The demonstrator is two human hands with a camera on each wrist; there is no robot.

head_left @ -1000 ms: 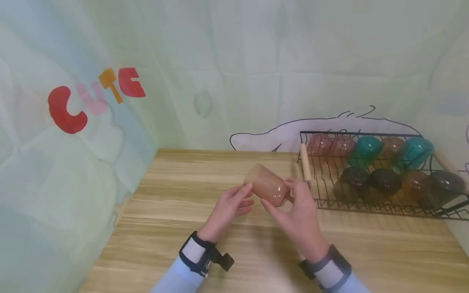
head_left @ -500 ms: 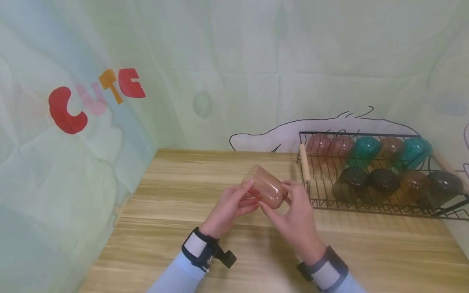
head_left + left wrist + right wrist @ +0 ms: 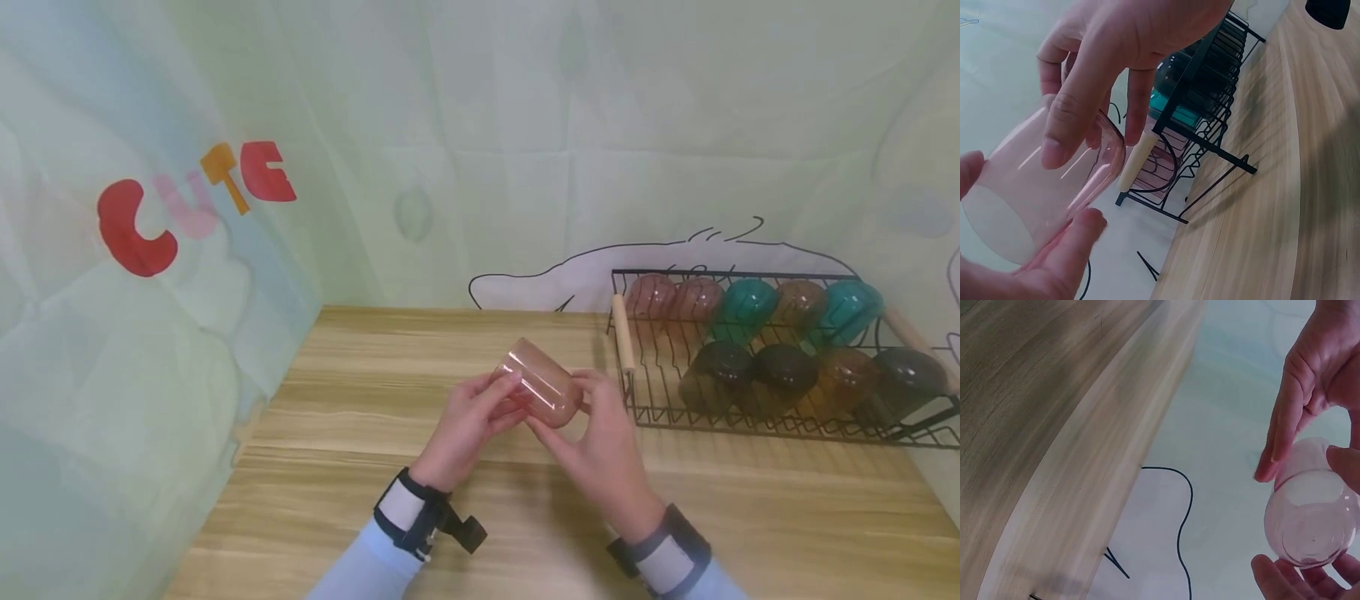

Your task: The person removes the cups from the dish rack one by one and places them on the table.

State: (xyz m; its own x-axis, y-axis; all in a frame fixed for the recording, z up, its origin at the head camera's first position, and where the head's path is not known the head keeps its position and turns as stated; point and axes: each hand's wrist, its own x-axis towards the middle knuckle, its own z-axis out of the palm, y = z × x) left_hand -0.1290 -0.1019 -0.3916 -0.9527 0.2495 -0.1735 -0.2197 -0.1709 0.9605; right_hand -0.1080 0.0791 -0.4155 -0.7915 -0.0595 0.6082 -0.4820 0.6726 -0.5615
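Pink see-through drinking cup [image 3: 543, 383]: held up around the middle of the head view, over the wood-look table [image 3: 330, 500], tipped over sideways, mouth toward the upper left and base toward the lower right.
Left hand [image 3: 461, 429]: thumb on the cup's upper side, fingers tucked under, so a light pinch with the gap only as wide as the cup.
Right hand [image 3: 603, 454]: got the base end, thumb low and fingertips up by the bottom edge, spread about as far as the base needs.
Black wire rack [image 3: 738, 273]: right side of the frame, wooden handle [image 3: 624, 333] nearest the hands, well apart from the cup. Pink, teal and brownish cups [image 3: 750, 304] sit along the back, dark ones and an amber one [image 3: 847, 375] in front.
Step in hand: looks like a mid-air two-handed hold, maybe turning the cup or swapping grips. Can't tell which tbh.
Next move: probably calls for one hand getting a proper grip before the other lets go, since smooth walls could slip.
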